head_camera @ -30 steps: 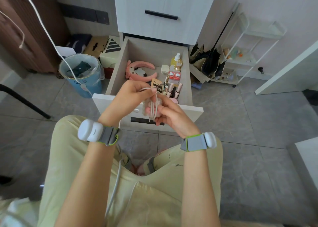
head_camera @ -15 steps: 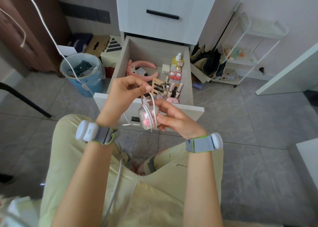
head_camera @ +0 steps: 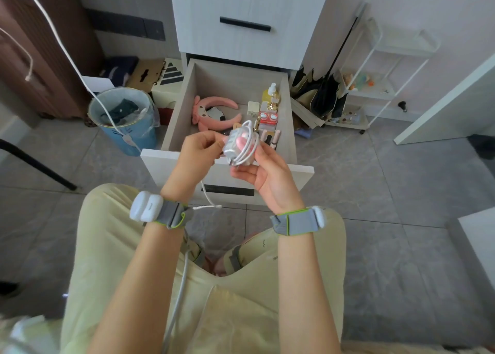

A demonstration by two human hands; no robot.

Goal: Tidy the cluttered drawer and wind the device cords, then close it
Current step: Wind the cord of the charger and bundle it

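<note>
Winding in progress. Each entry is placed against the pale wooden pull-out drawer [head_camera: 171,158], which stands open.

1. Small clear-cased device with a pink core [head_camera: 235,145]: held in the air just above the drawer's front edge, touching nothing inside it.
2. Thin white cord [head_camera: 253,144]: several loops lie round the device. Its loose tail [head_camera: 207,196] hangs in front of the drawer's face, beside the black handle slot.
3. My right hand [head_camera: 265,172]: just in front of the drawer, with fingers and thumb curled round the device from below and from the right, carrying it.
4. My left hand [head_camera: 197,147]: over the drawer's front edge, with fingers curled and pinching the white cord at the device's left side. I cannot tell which fingertips hold it.
5. Contents toward the drawer's back and right wall: curved pink headband [head_camera: 214,112], yellow pump bottle [head_camera: 271,96], white cube charger [head_camera: 253,109], red-and-white case [head_camera: 267,119].

Handling note, my own judgement: the tail looks short, so only a few turns remain. I should feed the cord with light tension from the left hand and lay each turn flat beside the last, never across it. The right thumb should press on the finished loops so they cannot spring loose. Rolling the device is better than swinging the tail, so the plug does not strike the drawer's face. The end should be tucked under a loop before the bundle goes down inside the drawer.
</note>
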